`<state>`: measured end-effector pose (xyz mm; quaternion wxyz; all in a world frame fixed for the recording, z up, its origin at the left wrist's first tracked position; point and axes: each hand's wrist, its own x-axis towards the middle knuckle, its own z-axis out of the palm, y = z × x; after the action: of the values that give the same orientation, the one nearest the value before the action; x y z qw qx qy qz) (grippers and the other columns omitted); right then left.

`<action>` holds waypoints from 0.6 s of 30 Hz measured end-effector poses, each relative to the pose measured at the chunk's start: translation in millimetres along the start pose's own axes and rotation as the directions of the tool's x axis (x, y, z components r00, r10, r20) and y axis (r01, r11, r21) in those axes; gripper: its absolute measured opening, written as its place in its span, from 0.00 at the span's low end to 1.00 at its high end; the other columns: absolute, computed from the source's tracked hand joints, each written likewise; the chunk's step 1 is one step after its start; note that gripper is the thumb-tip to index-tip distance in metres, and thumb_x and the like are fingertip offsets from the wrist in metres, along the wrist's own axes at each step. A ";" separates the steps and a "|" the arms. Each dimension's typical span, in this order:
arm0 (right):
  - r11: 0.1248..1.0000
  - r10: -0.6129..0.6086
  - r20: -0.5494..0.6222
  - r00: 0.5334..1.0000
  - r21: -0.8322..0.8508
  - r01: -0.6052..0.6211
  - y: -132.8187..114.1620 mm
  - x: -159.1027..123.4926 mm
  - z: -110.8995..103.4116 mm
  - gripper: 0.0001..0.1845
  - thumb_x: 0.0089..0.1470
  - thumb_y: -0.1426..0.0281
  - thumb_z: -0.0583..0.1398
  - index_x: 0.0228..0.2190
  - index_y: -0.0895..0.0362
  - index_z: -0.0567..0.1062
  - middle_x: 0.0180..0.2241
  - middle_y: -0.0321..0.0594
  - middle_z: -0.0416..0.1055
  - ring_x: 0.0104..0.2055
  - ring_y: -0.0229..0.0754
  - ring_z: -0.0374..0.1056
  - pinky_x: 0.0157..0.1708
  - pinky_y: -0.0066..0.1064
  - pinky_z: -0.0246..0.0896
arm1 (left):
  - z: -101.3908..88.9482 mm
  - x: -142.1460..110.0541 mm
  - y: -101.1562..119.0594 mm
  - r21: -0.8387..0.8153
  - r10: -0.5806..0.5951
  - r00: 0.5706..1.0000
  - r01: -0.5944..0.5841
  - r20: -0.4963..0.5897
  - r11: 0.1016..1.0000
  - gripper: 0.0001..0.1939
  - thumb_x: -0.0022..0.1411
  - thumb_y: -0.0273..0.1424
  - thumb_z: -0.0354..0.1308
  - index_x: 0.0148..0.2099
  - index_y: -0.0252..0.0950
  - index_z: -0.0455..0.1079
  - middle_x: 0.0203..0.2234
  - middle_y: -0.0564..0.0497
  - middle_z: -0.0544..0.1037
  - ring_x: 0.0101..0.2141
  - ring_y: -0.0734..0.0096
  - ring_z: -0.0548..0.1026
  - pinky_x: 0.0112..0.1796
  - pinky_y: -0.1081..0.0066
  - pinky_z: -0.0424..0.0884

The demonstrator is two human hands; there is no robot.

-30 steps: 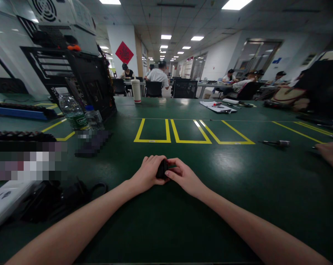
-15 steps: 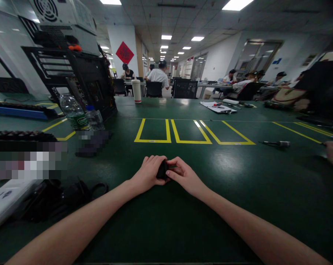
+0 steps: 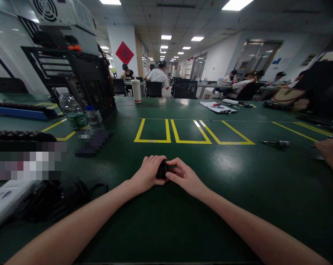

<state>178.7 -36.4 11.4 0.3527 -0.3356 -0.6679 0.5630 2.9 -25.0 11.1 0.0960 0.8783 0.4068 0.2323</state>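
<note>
A small black object is between my two hands, low over the green table; its exact kind is hidden by my fingers. My left hand wraps round it from the left, fingers over the top and thumb below. From the right, my right hand pinches its near edge with thumb and fingers curled. Just beyond the hands lie yellow tape outlines on the tabletop.
At left are plastic bottles, a black computer case, black cables and a white box. A screwdriver-like tool lies right, near another person's hand. Farther back are a white cup and a clipboard.
The other person's hand at the right edge has moved slightly left into view. My hands and the black object are nearly where they were.
</note>
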 end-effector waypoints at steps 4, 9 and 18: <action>1.000 -0.006 -0.021 1.000 0.019 0.007 0.3 2.0 1.1 0.10 0.49 0.69 0.55 0.36 0.54 0.63 0.37 0.36 0.64 0.38 0.38 0.66 0.39 0.35 0.64 | 4.0 0.3 -0.7 0.019 -0.009 0.999 0.009 -0.039 1.000 0.28 0.46 0.33 0.60 0.48 0.36 0.54 0.40 0.47 0.66 0.39 0.61 0.65 0.37 0.65 0.58; 1.000 0.024 -0.046 0.999 0.001 -0.024 2.6 4.1 0.4 0.14 0.48 0.71 0.56 0.40 0.55 0.62 0.40 0.39 0.62 0.42 0.40 0.64 0.41 0.36 0.63 | 4.3 -0.2 1.3 0.034 -0.024 0.999 0.025 -0.044 0.999 0.28 0.45 0.35 0.60 0.48 0.36 0.54 0.40 0.47 0.66 0.39 0.61 0.64 0.37 0.65 0.57; 0.998 -0.013 0.024 1.000 0.054 0.012 2.9 2.4 -0.8 0.13 0.47 0.72 0.58 0.37 0.54 0.62 0.40 0.36 0.62 0.43 0.40 0.63 0.43 0.37 0.62 | 3.3 0.4 2.7 0.018 -0.026 0.998 0.027 -0.057 0.999 0.28 0.44 0.35 0.61 0.46 0.36 0.55 0.38 0.48 0.67 0.38 0.62 0.65 0.36 0.66 0.58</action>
<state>178.3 -33.6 8.9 0.3571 -0.3147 -0.6587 0.5827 6.5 -26.4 9.3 0.0792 0.8667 0.4231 0.2520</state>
